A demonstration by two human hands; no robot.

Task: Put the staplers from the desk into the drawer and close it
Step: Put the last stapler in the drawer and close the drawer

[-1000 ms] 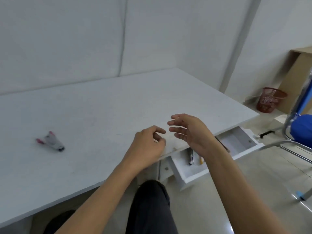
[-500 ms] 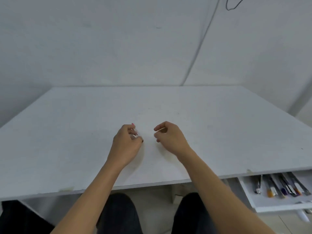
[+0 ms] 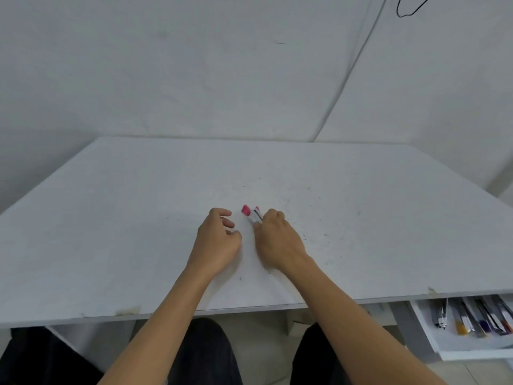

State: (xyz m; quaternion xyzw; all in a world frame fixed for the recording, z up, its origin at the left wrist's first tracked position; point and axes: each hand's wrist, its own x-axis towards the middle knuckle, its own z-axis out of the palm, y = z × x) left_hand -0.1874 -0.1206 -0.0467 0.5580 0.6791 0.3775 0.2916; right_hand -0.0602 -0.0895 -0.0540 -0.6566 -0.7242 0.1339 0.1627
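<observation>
— White walls all round, and that white desk (image 3: pixel 111 232) was nearly bare. What was the left hand (image 3: pixel 219 243) doing?

— It rested on the desktop with its fingers loosely curled and nothing in them, just left of the stapler (image 3: pixel 254 213).

— And the stapler itself?

— Small and whitish, with pink ends, lying mid-desk between the two hands. The right hand (image 3: pixel 277 243) had its fingertips closed around the near end, so I'd call that a narrow pinch on it. I couldn't tell whether it had left the surface.

— So which step was that, by your reckoning?

— The pick-up, I'd say. It was the only stapler I could see on the desk. The next move would call for lifting it clear and carrying it right and down, past the desk's front edge.

— To the drawer (image 3: pixel 472 354)?

— Yes, the white one standing pulled out under the desk's right end. It held a row of pens (image 3: pixel 483 318) and similar thin things, side by side; I couldn't make out any stapler among them, though part of it ran out of sight. It would need pushing shut afterwards.
</observation>
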